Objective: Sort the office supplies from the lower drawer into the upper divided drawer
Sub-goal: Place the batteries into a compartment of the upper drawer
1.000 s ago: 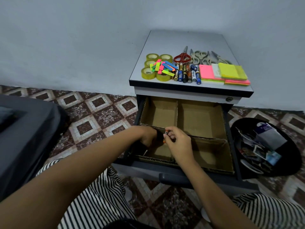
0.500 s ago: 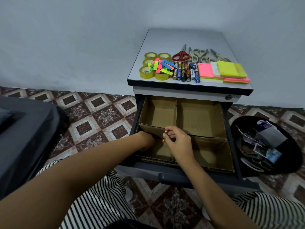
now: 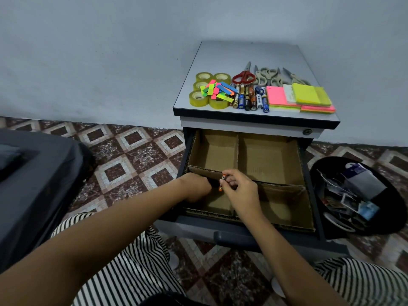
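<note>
Closest to us, along the bottom of the frame, are our knees in striped trousers (image 3: 123,272), with both bare forearms reaching up toward the middle.

Just past them is the pulled-out divided drawer (image 3: 282,186). It has a grey front with a handle (image 3: 231,237) and a cardboard lining split into four compartments.

Our left hand (image 3: 194,188) sits knuckles-up over the front-left compartment. Its fingers dip down behind the cardboard, so honestly we can't tell if it's got anything. Our right hand (image 3: 240,192) is just beside it, pinching a small orange-and-black battery (image 3: 222,181) between thumb and fingertips. The battery stands roughly upright over that same front-left compartment, right by the cross divider. The two back compartments show plain cardboard bottoms.

At middle right, on the tiled floor (image 3: 132,155), sits a black bin (image 3: 388,217) with paper scraps and cards in it. At the left edge there's something big and dark grey (image 3: 39,184). Bed or sofa, we can't say.

Further back, upper middle, the cabinet's worktop (image 3: 249,54) carries the other supplies:
- tape rolls (image 3: 199,98) on the left
- neon page flags (image 3: 218,90) piled partly on top of the rolls
- a row of batteries (image 3: 249,98)
- pink and yellow sticky notes (image 3: 309,97) stacked on the right
- red-handled scissors (image 3: 242,75) behind those
- a few grey scissors (image 3: 269,76) next to the red pair

Pale wall (image 3: 110,51) behind it all.
</note>
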### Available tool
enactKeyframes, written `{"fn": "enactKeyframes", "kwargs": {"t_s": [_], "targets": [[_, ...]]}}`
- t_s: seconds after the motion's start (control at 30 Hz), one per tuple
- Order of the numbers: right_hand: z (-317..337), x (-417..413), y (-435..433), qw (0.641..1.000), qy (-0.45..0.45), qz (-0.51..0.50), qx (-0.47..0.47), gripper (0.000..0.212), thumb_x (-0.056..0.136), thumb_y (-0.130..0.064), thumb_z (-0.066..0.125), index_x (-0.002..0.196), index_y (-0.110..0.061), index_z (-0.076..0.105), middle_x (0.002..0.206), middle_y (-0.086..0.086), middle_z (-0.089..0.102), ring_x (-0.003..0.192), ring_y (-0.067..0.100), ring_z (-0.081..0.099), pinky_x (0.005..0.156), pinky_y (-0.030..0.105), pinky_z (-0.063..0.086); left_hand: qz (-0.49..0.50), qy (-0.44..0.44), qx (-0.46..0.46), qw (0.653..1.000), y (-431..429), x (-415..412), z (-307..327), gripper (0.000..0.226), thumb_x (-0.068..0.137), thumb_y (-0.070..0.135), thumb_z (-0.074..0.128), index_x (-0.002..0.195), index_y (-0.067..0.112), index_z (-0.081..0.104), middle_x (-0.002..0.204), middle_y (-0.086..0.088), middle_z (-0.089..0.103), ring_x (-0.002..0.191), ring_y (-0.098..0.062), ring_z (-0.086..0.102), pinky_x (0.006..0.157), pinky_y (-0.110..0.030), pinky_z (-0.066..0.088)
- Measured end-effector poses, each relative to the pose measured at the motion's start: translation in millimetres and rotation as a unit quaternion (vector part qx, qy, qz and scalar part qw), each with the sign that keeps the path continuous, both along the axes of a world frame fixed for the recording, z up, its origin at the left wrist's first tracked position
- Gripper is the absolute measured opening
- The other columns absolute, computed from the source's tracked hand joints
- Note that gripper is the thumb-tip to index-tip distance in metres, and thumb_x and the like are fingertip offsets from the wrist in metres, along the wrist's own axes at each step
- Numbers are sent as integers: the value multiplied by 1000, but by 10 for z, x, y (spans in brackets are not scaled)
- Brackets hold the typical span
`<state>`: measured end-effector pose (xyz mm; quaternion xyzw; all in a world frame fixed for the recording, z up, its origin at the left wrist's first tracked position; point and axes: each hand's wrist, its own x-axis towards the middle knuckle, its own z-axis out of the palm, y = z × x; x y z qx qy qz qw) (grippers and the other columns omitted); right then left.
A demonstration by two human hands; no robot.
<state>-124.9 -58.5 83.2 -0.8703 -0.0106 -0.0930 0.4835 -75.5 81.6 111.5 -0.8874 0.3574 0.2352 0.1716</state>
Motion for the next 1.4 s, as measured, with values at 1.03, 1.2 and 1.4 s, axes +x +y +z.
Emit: {"fn": "enactKeyframes", "kwargs": {"t_s": [1.03, 1.2, 1.4], "targets": [[-187, 351, 747, 896, 362, 172, -191, 11, 85, -20, 65, 85, -13, 57, 115, 16, 59, 92, 23, 54, 72, 25, 37, 562, 63, -539, 624, 501, -123, -296, 42, 100, 32, 39, 132, 7, 50, 127, -13, 57, 117, -27, 53, 103, -41, 41], [-252, 388, 702, 895, 367, 172, -188, 32, 85, -16, 65, 63, -17, 42, 79, 3, 52, 85, 18, 49, 59, 23, 37, 557, 51, -529, 638, 500, -126, -305, 43, 101, 33, 38, 133, 7, 49, 129, -14, 56, 119, -28, 52, 102, -41, 41], [-260, 399, 692, 887, 379, 188, -185, 26, 86, -16, 65, 68, -18, 46, 82, 2, 53, 87, 18, 51, 71, 25, 38, 552, 46, -523, 648, 509, -120, -313, 40, 101, 31, 38, 131, 8, 51, 126, -15, 58, 117, -28, 53, 100, -39, 42]]}}
